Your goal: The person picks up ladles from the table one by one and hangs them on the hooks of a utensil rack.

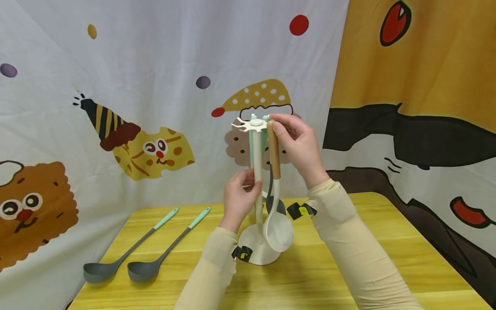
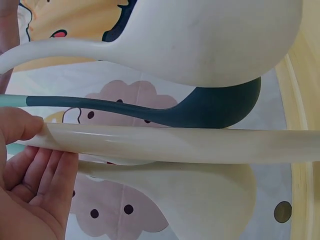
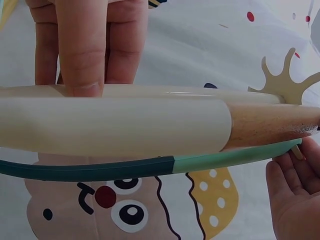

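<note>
A white utensil stand (image 1: 258,163) with a hooked top (image 3: 282,80) stands on the table. My left hand (image 1: 239,196) grips its post around mid-height, thumb on one side and fingers on the other. At the top, my right hand (image 1: 300,144) pinches the wooden-handled end of a white ladle (image 1: 280,232); its bowl hangs low beside the post. Behind it a dark utensil with a mint handle (image 2: 215,107) hangs, its handle end near my right fingers (image 3: 280,182). A cream utensil (image 2: 210,195) hangs on the post's other side, its kind partly hidden.
Two grey ladles with mint handles lie side by side on the left of the wooden table (image 1: 329,280), one ladle (image 1: 101,272) outermost and the other ladle (image 1: 141,270) nearer the stand. A printed cartoon curtain (image 1: 155,51) hangs behind the table.
</note>
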`<state>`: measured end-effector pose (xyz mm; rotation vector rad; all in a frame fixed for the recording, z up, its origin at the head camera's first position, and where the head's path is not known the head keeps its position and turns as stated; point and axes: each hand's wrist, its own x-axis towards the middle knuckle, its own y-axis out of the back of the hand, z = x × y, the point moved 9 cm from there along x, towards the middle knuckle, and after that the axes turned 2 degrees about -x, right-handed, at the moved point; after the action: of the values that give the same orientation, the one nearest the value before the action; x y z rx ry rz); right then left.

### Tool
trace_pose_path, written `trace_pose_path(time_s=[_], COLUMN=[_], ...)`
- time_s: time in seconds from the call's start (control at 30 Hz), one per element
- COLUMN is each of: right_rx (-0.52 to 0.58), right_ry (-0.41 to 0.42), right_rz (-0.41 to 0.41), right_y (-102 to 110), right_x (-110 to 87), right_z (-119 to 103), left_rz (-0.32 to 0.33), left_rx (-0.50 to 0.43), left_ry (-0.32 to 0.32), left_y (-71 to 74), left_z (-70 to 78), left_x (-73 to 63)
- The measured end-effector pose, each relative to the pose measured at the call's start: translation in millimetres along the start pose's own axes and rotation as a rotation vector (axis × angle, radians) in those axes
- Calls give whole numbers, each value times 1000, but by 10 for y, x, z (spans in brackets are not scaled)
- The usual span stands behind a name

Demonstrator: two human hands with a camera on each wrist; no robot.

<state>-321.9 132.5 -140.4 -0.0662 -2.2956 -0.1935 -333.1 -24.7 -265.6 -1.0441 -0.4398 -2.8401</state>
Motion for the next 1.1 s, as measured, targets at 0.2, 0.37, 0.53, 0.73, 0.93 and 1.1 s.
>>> trace_pose_path(time_s=[0.2, 0.37, 0.53, 0.73, 0.93, 1.1], right_rx=[-13, -19, -16, -18, -35, -39], right_ry=[5, 14, 20, 24, 18, 20], right_rz=[1, -2, -1, 2, 5, -2], right_y=[-1, -2, -2, 2, 0, -4], right_x=[-5, -3, -2, -5, -9, -8], right_z=[1, -5, 5, 11, 15, 7], left_rz=[12, 20, 16, 5, 5, 7], left_rx=[-10, -23, -42, -24, 74, 112], left_ry=[-3, -18, -41, -32, -24, -23], left_y=[-3, 8, 33, 74, 129, 176], left_z=[-3, 9, 23, 23, 3, -34], left_x=[-32, -56, -97, -155, -204, -247])
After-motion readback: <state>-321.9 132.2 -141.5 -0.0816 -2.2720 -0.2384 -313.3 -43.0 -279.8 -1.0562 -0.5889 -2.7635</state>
